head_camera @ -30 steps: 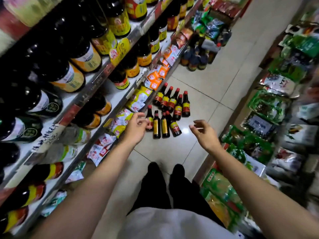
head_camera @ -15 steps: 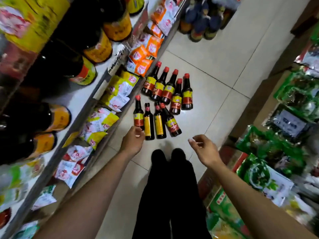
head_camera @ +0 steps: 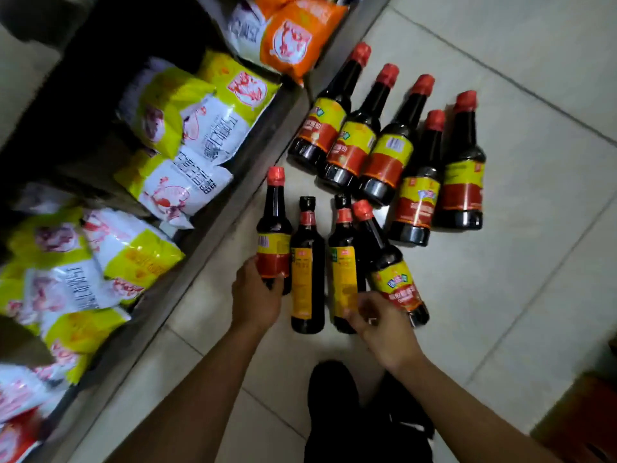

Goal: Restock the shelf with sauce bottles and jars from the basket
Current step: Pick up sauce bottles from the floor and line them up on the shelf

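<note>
Dark bottles point(head_camera: 460, 182) on glossy tile point(head_camera: 521, 295), left hand point(head_camera: 255, 300) gripping red-capped bottle point(head_camera: 273, 228), right hand point(head_camera: 384, 329) curled round yellow-labelled bottle point(head_camera: 343, 259) (black cap).

Pale tiled floor point(head_camera: 500, 295) with thin grout lines, kinda glossy, spreads right of the low grey shelf point(head_camera: 213, 248). The shelf's stuffed with yellow-and-white packets point(head_camera: 187, 128). A brown box point(head_camera: 584, 419) sits well to its right.
</note>
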